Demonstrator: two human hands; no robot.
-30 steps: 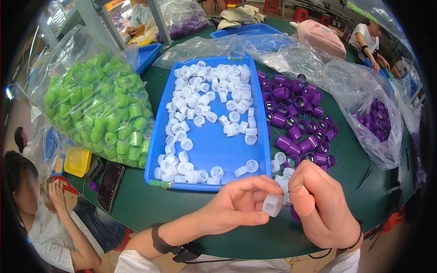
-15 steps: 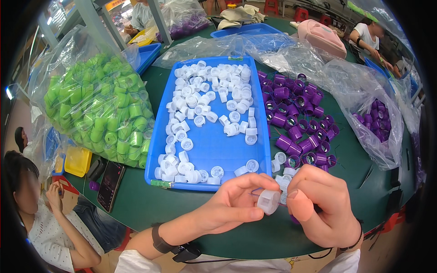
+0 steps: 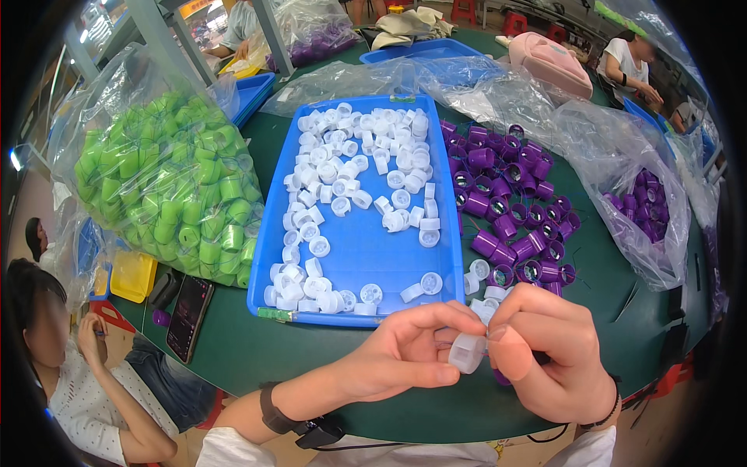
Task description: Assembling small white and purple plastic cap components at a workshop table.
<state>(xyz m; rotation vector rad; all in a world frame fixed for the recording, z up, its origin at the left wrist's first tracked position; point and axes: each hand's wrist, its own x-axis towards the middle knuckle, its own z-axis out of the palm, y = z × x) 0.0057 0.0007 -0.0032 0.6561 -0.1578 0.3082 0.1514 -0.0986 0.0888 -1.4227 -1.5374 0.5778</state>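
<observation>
My left hand (image 3: 405, 342) is closed around a white translucent plastic cap (image 3: 467, 353), pinching it between thumb and fingers. Thin dark wire shows beside the cap. My right hand (image 3: 548, 354) has its fingers pinched together against the cap's right side; what they grip is hidden. A bit of a purple cylinder (image 3: 502, 377) peeks out under that hand. Just beyond the hands, several loose white caps (image 3: 478, 271) lie on the table. Many more caps fill parts of a blue tray (image 3: 366, 317).
Purple cylinders (image 3: 529, 243) with wires lie heaped right of the tray, near a clear bag (image 3: 646, 249) of more. At left stand a big bag of green cylinders (image 3: 167, 187), a phone (image 3: 189, 319) and a yellow tray (image 3: 134, 275). A seated person (image 3: 101, 373) works there.
The white cap and my left fingers have shifted slightly right, closer against my right hand. The cap has turned a little. The tray and heaps are unchanged.
</observation>
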